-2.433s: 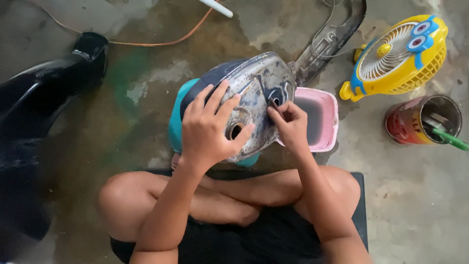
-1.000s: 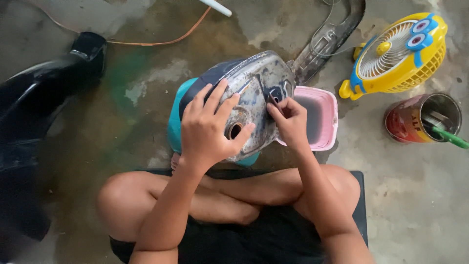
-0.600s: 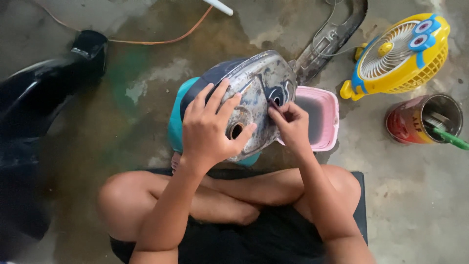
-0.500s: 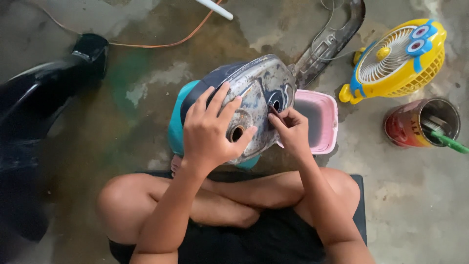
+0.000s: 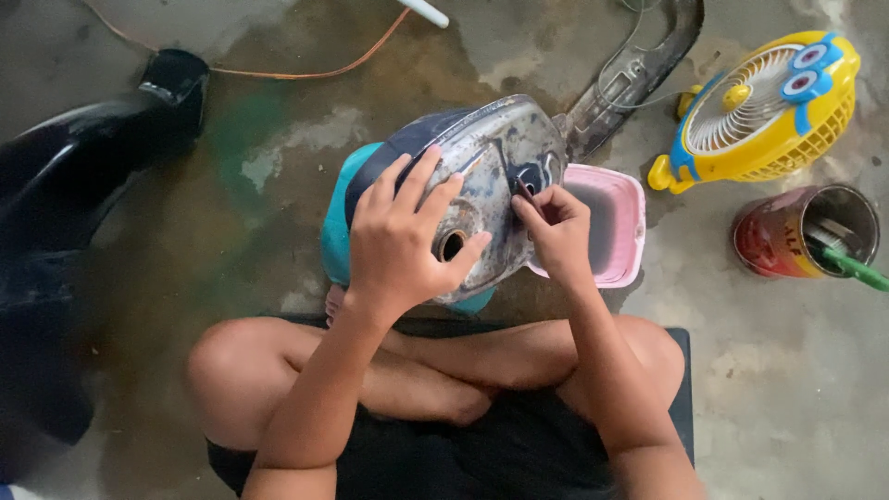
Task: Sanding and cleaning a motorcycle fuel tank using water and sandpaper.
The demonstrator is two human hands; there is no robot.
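A worn grey metal fuel tank (image 5: 495, 153) with a round filler hole rests on a teal tub (image 5: 335, 236) in front of my crossed legs. My left hand (image 5: 398, 236) lies spread over the tank's near side, its thumb beside the hole, holding the tank steady. My right hand (image 5: 557, 227) has its fingertips pinched on a small dark scrap, which it presses against the dark emblem (image 5: 530, 178) on the tank's right side. What the scrap is cannot be made out.
A pink tub (image 5: 622, 222) stands just behind my right hand. To the right are a yellow toy-faced fan (image 5: 759, 102) and a tin can (image 5: 796, 236) holding a green-handled tool (image 5: 857, 270). A black fairing (image 5: 83, 167) lies left, with an orange cable (image 5: 306, 71) and a grey plastic part (image 5: 639, 65) beyond.
My right hand's pinched fingers have shifted slightly over the emblem, back and forth. My left hand and the tank have stayed in place.
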